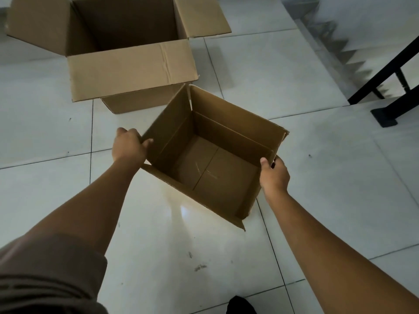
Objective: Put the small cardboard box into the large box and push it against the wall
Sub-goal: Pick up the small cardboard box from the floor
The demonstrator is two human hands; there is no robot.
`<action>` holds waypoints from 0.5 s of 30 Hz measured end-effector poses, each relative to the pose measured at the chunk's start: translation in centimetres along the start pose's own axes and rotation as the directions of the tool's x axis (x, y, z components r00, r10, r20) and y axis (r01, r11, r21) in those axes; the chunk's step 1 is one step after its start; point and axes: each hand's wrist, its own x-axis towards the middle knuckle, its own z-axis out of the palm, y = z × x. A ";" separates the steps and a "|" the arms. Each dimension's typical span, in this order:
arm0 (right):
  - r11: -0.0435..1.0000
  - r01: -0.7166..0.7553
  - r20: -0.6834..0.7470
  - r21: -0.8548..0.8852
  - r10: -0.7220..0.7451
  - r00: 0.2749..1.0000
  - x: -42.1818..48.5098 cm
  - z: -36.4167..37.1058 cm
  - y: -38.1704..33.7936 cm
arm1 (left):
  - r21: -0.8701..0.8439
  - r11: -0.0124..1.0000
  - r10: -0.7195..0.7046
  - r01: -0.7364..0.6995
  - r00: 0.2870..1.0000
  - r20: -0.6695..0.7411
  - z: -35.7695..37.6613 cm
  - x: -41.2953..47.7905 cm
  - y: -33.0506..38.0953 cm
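Observation:
The small cardboard box (210, 164) is open at the top and empty, held tilted over the tiled floor in the middle of the view. My left hand (129, 145) grips its left flap edge. My right hand (273, 175) grips the right rim, thumb inside. The large cardboard box (127, 71) stands open just behind it at the upper left, flaps folded outward, its inside dark and empty as far as I can see. The small box's far corner nearly touches the large box's front flap.
White floor tiles (294, 71) spread all around. A black railing (390, 85) with its base stands at the right edge beside a descending staircase (335, 41). A dark shoe tip (240, 305) shows at the bottom edge.

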 end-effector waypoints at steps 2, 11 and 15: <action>1.000 -0.031 -0.056 0.004 0.031 0.998 0.1 -0.4 0.0 | -0.032 0.999 0.011 -0.010 0.999 0.038 0.4 -0.6 0.3; 0.987 -0.105 -0.113 -0.124 0.091 0.989 -1.3 -0.4 1.0 | 0.067 0.996 0.044 -0.054 0.988 0.151 1.3 -2.7 -0.4; 0.987 -0.079 -0.116 -0.137 0.063 0.991 -1.7 -1.6 0.4 | 0.065 0.997 0.041 -0.052 0.985 0.165 0.3 -4.2 -0.4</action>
